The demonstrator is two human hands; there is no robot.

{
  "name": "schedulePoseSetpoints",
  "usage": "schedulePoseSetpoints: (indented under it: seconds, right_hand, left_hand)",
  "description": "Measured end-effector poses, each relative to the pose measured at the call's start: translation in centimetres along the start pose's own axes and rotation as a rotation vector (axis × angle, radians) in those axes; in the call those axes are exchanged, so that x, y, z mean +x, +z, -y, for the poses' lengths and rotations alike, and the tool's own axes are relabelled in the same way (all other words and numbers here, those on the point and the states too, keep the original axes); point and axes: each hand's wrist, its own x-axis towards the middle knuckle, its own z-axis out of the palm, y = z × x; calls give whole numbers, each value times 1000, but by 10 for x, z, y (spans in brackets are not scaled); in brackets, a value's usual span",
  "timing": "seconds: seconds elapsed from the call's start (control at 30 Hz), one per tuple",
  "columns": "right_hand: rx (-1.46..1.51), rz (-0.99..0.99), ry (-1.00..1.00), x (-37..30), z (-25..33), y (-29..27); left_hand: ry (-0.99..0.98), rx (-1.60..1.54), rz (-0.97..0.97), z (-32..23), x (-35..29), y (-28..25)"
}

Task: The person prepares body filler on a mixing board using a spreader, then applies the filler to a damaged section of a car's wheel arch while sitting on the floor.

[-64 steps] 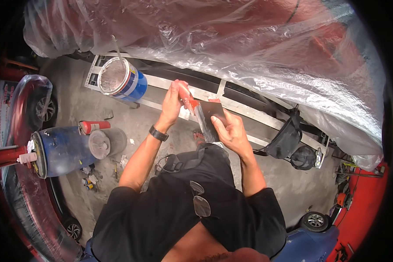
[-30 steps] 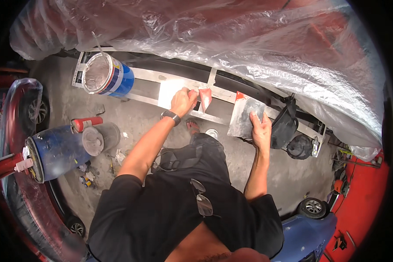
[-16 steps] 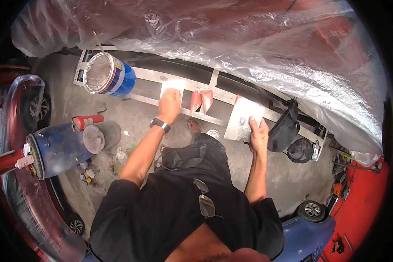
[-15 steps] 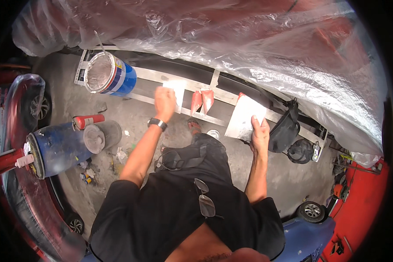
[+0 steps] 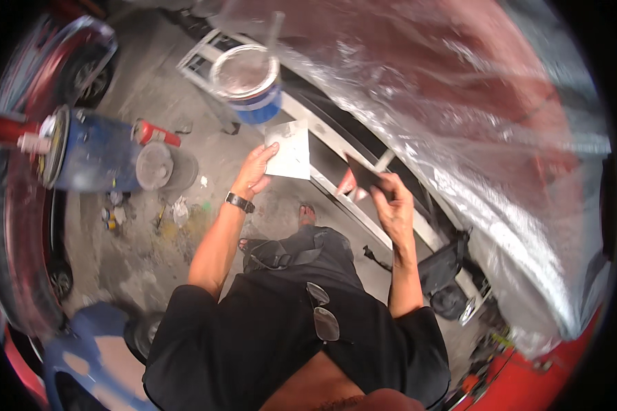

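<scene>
My left hand (image 5: 253, 169) grips a flat whitish square plate (image 5: 291, 154) by its edge, thumb on top. Grey smears mark its face. My right hand (image 5: 396, 209) pinches another thin flat plate (image 5: 362, 168), now tilted so that a dark side shows; it is slightly blurred. Just beyond that plate, red-and-white tubes (image 5: 347, 182) lie on the pale metal frame, partly hidden by the plate and my fingers. Up and left of the left hand's plate stands an open blue can (image 5: 257, 108) of pale paste, with a stick rising from its rim.
Plastic sheeting (image 5: 425, 89) covers a red car body beyond the metal frame (image 5: 301, 109). A black bag (image 5: 442, 270) sits by the frame on the right. To the left are a blue drum (image 5: 96, 151), a red fire extinguisher (image 5: 156, 133) and a grey bucket (image 5: 154, 166).
The view has swung round. My left hand's plate has turned its broad face into view. The right hand's plate has gone from broad white face to tilted dark side, closer to the left hand.
</scene>
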Motion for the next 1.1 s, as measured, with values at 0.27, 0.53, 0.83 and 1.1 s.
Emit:
schedulePoseSetpoints:
  seconds: [0.27,0.53,0.83,1.1]
  right_hand:
    - [-748,381,-899,71,127,146]
    - [-523,782,-1205,23,165,281]
    - [56,614,-1206,-36,251,380]
    - [-31,907,-1564,-56,292,456]
  left_hand:
    - [550,-22,-291,-87,-149,-2]
    - [689,434,-805,-115,-270,-82]
    - [1022,-289,-520,-153,-398,-173]
    - [1142,-488,-452,-141,-431,-179]
